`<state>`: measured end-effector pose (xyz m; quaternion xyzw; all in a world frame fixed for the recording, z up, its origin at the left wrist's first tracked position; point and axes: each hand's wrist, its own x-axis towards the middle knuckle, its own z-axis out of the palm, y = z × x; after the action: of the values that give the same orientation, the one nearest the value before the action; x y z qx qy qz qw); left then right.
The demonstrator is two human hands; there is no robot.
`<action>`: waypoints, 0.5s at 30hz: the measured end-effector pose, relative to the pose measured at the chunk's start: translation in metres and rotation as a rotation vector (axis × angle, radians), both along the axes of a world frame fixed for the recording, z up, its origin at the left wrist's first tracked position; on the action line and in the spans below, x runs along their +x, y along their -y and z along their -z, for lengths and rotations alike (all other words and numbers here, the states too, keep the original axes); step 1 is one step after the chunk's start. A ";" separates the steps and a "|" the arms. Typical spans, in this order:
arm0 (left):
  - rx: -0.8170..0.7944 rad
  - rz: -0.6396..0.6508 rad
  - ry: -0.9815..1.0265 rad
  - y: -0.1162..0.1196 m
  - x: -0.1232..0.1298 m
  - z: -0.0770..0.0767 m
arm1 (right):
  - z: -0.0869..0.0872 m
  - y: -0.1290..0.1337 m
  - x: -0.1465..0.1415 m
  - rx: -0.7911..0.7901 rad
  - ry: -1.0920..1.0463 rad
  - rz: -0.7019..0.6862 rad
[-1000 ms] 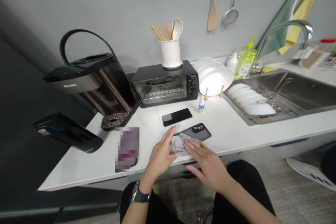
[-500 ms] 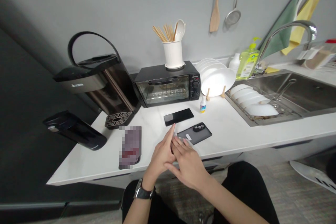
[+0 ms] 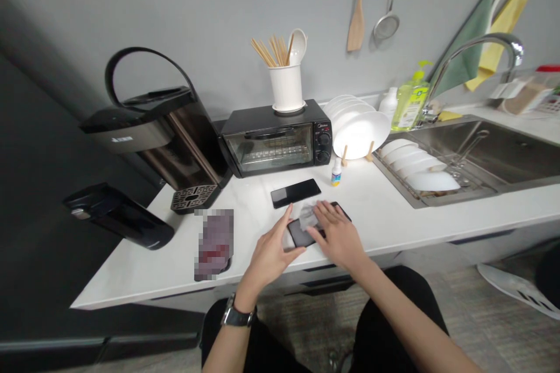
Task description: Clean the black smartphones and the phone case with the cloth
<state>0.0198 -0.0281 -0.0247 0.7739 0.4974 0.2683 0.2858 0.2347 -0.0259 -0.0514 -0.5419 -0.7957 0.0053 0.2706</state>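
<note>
Right hand (image 3: 336, 236) fingers (image 3: 322, 213) spread flat, pressing grey cloth (image 3: 308, 214) onto dark phone (image 3: 301, 232) on worktop (image 3: 385, 210). Left hand (image 3: 271, 250) fingers loosely open, steadying phone's edge. Two phones: second phone (image 3: 295, 193) just behind.

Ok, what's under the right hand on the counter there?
Under the right hand a pale wipe is pressed onto a dark phone. The left hand steadies the phone's near end. The hand covers the phone's far half.

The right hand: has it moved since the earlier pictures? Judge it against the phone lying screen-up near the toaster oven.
Yes. The right hand has moved away from the counter edge, toward the second phone, and now presses a cloth on the near phone.
</note>
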 end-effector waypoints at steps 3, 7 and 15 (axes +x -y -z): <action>0.002 0.046 0.010 0.000 -0.003 0.001 | -0.008 0.013 -0.043 -0.033 -0.050 -0.153; -0.024 0.036 0.000 -0.001 -0.005 0.002 | -0.007 0.050 -0.039 -0.053 -0.066 -0.283; -0.038 0.025 -0.036 -0.003 -0.001 -0.001 | 0.010 0.037 0.055 0.014 0.044 0.089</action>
<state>0.0191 -0.0256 -0.0233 0.7792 0.4977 0.2415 0.2947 0.2899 -0.0624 -0.0616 -0.5748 -0.7766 -0.0243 0.2567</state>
